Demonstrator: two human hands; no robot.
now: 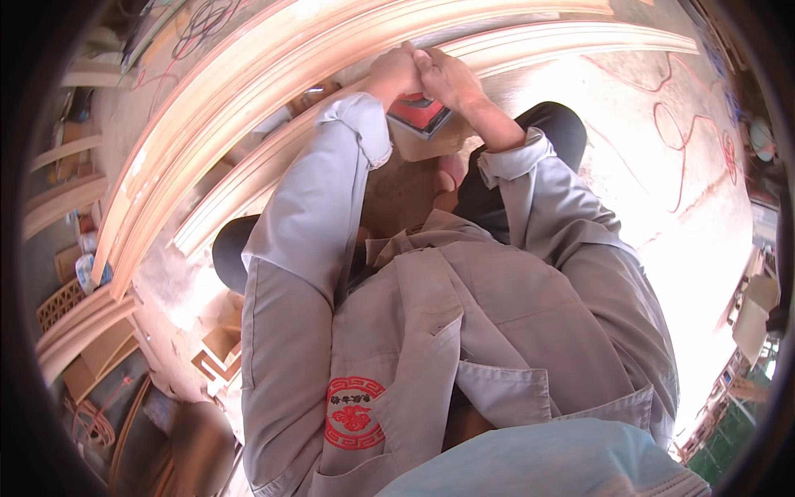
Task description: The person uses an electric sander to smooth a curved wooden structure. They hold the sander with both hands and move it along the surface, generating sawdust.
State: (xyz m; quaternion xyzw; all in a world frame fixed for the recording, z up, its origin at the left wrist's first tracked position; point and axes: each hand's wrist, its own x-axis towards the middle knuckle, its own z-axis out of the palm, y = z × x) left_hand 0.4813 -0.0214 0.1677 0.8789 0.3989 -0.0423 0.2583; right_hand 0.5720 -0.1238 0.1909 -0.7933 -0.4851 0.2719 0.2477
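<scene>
Both of my hands meet over a long pale wood moulding (530,48) at the far side, between my spread knees. My left hand (396,76) is closed, its fingers curled down against the wood. Beside it, touching, my right hand (448,79) is closed too, with the thumb side toward the left hand. Whatever lies under the fingers is hidden. Just below the hands stands a red, dark-rimmed object (418,116), partly covered by the right hand; its kind is unclear. It rests on a light brown block (426,147).
More long wood mouldings (215,116) run side by side across the far left. A red cord (683,137) loops over the concrete floor at right. A woven basket (60,305) and a coiled hose (91,424) lie at left, near small wooden offcuts (222,341).
</scene>
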